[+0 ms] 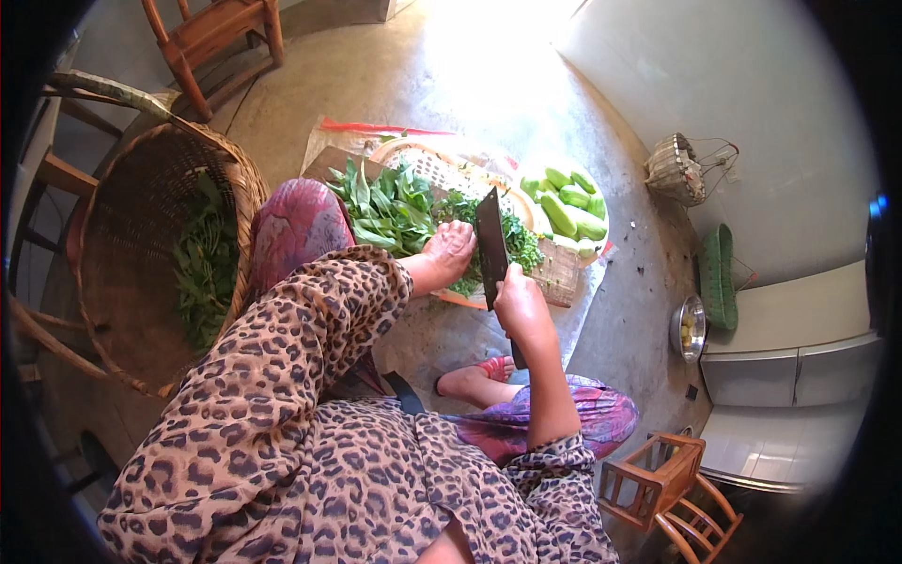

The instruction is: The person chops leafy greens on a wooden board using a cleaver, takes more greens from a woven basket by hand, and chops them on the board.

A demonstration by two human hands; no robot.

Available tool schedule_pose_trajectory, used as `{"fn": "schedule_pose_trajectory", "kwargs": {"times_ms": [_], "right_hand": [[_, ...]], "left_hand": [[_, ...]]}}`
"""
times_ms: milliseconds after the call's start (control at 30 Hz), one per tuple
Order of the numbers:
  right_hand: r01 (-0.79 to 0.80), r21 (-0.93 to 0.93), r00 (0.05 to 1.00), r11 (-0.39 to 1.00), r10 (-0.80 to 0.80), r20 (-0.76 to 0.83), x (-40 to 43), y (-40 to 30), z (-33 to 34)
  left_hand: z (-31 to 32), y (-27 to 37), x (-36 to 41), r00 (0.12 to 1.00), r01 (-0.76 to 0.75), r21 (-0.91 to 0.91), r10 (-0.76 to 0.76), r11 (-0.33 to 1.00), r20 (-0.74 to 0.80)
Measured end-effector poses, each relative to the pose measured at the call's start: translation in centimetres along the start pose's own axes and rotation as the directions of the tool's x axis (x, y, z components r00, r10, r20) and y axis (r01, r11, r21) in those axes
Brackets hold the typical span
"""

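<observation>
My left hand [449, 250] presses on a bunch of leafy greens [384, 208] lying across a wooden cutting board [559, 271]. My right hand [521, 299] grips the handle of a cleaver [492, 243], whose dark blade stands just right of my left fingers. Finely cut greens [520, 243] lie on the board to the right of the blade. Beneath the board is a perforated basin [416, 156], partly hidden. Beyond the board, at the right, a round container [604, 211] holds several pale green gourds or cucumbers [558, 213].
At the left stands a large wicker basket [243, 176] with more greens [204, 268] inside. Wooden chairs are at the upper left [222, 28] and lower right [659, 476]. By the right wall are a small hanging basket [669, 169], a green oblong basket [717, 278] and a metal bowl [694, 345].
</observation>
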State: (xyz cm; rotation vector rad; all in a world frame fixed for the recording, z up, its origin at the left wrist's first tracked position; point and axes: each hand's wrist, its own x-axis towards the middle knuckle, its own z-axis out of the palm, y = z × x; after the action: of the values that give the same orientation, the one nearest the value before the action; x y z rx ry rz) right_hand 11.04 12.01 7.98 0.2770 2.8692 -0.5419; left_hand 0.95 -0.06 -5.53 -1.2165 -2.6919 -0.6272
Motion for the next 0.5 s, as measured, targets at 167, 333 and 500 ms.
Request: {"fn": "schedule_pose_trajectory", "kwargs": {"times_ms": [167,333,500], "right_hand": [[0.029,-0.058,0.986,0.998,-0.038,-0.161,0.9,0.4,2.6],[-0.025,0.009,0.975,1.0,0.026,-0.22,-0.7,1.3,1.3],[0.028,-0.047,0.981,0.999,-0.036,-0.19,-2.2,0.0,-1.1]], "left_hand": [[-0.4,-0.1,-0.1,1.0,-0.008,0.023,0.007,1.0,0.013],[-1.2,0.0,0.1,0.997,-0.012,-0.033,0.015,0.999,0.072],[-0.9,-0.1,0.2,0.995,0.015,-0.053,-0.009,0.998,0.103]]}}
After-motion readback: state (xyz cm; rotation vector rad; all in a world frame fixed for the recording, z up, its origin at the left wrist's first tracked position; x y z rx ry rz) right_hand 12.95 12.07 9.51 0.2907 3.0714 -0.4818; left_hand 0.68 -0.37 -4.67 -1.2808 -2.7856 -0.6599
